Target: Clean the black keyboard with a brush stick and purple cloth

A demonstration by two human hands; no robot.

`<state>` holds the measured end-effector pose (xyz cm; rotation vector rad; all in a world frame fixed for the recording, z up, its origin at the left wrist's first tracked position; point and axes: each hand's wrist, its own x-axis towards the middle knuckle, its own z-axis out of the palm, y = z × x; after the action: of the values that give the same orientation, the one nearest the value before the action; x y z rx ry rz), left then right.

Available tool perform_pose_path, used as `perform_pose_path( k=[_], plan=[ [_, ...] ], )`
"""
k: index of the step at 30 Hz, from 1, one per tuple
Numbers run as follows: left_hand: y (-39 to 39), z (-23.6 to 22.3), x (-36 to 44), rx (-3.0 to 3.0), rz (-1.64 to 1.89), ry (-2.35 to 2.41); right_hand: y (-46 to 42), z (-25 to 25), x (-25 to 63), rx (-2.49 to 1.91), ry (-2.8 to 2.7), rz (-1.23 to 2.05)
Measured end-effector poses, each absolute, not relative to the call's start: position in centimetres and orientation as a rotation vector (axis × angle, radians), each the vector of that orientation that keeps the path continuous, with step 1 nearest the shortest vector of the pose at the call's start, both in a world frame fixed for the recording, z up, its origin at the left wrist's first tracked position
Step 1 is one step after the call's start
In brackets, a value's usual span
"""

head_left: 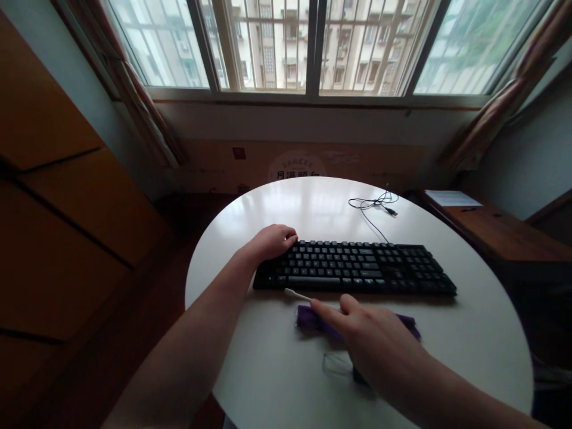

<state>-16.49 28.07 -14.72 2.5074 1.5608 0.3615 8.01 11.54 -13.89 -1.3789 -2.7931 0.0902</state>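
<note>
A black keyboard [357, 265] lies across the white round table. My left hand [273, 241] is closed on its far left corner, fingers curled and partly hidden. Between the fingers of my right hand [370, 328] is a thin white cotton swab [297, 294], its tip pointing left, just in front of the keyboard's near edge. Beneath that hand lies a folded purple cloth [308, 320], partly covered by it. Closer to me, a clear see-through item [336, 364] and a dark object [360, 376] show partly under my right hand; I cannot make out their kind.
A coiled black USB cable [378, 204] runs from the keyboard's back across the white table [263, 205]. To the right, a wooden desk [500, 229] carries a sheet of paper [453, 198]. A long printed box [205, 161] stands below the barred window, and a wooden cabinet [67, 226] is on the left.
</note>
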Motion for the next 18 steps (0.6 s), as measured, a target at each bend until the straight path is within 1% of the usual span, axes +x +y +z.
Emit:
perform_pose_path(
  k=[3,6,10,13,15,18],
  plan=[
    [27.9,-14.5,-16.2,2.52,0.358,1.528,11.8,-14.2,8.2,-1.464,-2.795,0.133],
    [28.0,-14.5,-16.0,2.508,0.334,1.509,11.3,-14.2,10.2,-1.587,-2.754,0.102],
    [28.3,-14.5,-15.9,2.486,0.278,1.523,9.9,-15.2,15.3,-1.823,-2.554,0.064],
    [28.6,-14.5,-15.8,2.468,0.264,1.522,8.7,-16.3,20.3,-2.037,-2.337,0.125],
    [28.7,-14.5,-15.8,2.466,0.267,1.51,7.7,-16.8,23.0,-2.092,-2.23,0.168],
    [28.8,-14.4,-15.8,2.463,0.266,1.513,6.4,-17.0,24.7,-2.125,-2.124,0.097]
  ],
)
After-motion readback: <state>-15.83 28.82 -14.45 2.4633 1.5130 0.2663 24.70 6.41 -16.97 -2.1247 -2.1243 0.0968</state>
